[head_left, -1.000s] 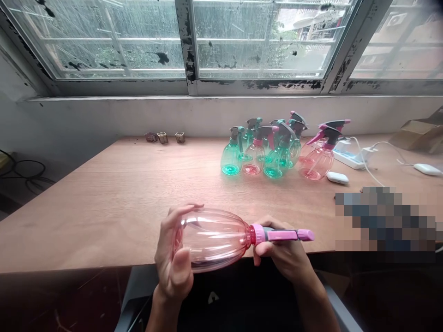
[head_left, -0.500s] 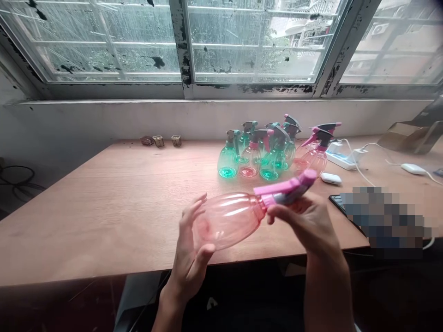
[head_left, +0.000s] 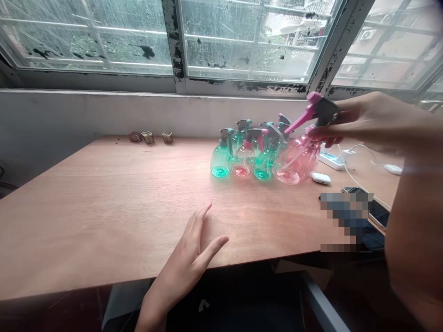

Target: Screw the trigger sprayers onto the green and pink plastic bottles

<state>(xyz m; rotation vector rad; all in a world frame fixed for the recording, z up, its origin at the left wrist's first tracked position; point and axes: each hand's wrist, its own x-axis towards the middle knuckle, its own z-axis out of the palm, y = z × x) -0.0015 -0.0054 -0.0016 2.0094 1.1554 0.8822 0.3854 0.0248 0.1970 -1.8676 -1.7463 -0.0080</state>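
My right hand (head_left: 349, 122) grips a clear pink spray bottle (head_left: 297, 159) by its neck, just under the pink and dark grey trigger head. The bottle tilts, its base toward the left, beside the group of other bottles; whether it touches the table I cannot tell. In that group stand a green spray bottle (head_left: 221, 159), a smaller-looking pink spray bottle (head_left: 243, 161) and another green spray bottle (head_left: 264, 163), with more behind them partly hidden. My left hand (head_left: 194, 251) holds nothing, fingers stretched out and thumb apart, over the table's front part.
Along the back of the wooden table (head_left: 104, 207) lie several small brown box-like pieces (head_left: 147, 137). To the right are a white earbud case (head_left: 321, 178), a power strip (head_left: 331, 160) with cables, and a phone (head_left: 379, 214) beside a blurred-out patch. A window wall borders the back.
My right hand has carried the pink spray bottle from the front up and right, toward the group, and turned it more upright. My left hand has let go of its base. The view shifted slightly.
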